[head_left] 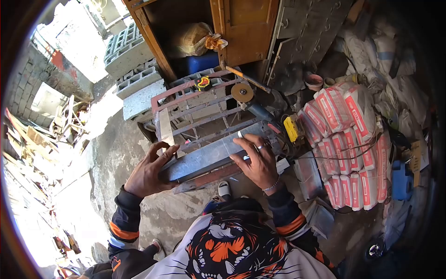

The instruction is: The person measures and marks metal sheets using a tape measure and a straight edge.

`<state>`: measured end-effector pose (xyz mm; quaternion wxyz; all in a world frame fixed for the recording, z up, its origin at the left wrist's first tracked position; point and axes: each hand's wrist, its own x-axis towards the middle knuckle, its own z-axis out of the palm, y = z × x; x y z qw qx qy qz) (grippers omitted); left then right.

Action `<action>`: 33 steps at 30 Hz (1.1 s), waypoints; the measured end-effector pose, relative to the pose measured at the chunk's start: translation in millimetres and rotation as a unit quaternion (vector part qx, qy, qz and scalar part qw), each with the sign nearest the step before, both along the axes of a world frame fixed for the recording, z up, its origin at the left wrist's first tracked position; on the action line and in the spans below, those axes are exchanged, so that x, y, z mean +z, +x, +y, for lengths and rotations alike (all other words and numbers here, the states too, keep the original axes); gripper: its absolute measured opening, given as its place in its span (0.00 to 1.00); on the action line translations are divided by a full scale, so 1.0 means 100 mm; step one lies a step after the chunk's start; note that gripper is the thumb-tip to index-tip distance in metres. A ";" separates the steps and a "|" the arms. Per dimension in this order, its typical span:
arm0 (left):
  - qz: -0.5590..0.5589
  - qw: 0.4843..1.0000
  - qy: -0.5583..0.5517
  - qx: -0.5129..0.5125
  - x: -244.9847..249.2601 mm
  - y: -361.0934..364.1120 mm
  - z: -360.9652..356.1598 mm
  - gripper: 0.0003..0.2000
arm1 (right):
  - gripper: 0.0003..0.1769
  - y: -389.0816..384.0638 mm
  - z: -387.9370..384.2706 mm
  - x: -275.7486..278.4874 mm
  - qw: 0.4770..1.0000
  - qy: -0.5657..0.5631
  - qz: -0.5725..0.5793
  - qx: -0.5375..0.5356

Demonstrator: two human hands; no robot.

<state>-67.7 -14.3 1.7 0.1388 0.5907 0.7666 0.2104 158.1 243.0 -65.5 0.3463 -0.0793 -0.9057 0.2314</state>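
Note:
A long grey metal channel [204, 158] lies across the near side of a slatted metal frame. My left hand [151, 171] is closed around the channel's left end, thumb and index finger over the top edge. My right hand [257, 160], with a ring and a bracelet, rests at the channel's right part. At its fingertips is a small white piece [240, 134], perhaps chalk. A faint line crosses the channel's top just left of these fingers. An angle grinder [258, 111] with a brown disc lies behind, beyond the right hand.
The slatted frame [179, 106] bears a yellow tape measure [202, 83] and a hammer [246, 76]. A yellow box-like thing [293, 129] and cables sit at right, before stacked red-white bags [350, 153]. Concrete blocks [125, 49] and a wooden cabinet [246, 32] stand behind.

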 end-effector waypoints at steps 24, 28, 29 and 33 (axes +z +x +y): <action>0.104 0.916 0.183 0.341 -0.06 1.12 0.55 0.50 | 0.49 0.14 -1.19 -0.44 0.950 -0.246 -0.024 0.192; 0.084 0.903 0.131 0.400 -0.16 1.56 0.84 0.50 | 0.50 0.31 -1.27 -0.68 0.955 -0.227 -0.035 0.190; 0.100 0.908 0.128 0.387 -0.25 1.60 0.87 0.50 | 0.46 0.34 -1.30 -0.85 0.967 -0.204 -0.022 0.149; 0.055 0.923 0.077 0.372 -0.28 1.85 0.99 0.46 | 0.39 0.45 -1.19 -1.34 0.968 -0.204 -0.074 0.127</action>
